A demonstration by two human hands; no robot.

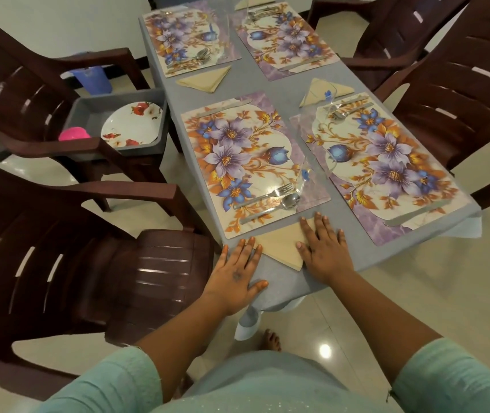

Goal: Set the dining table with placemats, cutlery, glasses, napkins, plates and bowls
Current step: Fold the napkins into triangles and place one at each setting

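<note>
a: where is the napkin (282, 244)?
b: at the near table (270, 280) edge, just below the near left placemat (246, 162).
a: and the hands?
b: both flat, fingers spread, gripping nothing. right hand (324, 248) presses on the napkin, left hand (235, 275) lies beside it, fingertips at its corner.

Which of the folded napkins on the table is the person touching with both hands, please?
The napkin at the near table edge, below the near-left placemat; the left hand and right hand rest flat on it. The others lie untouched.
</note>
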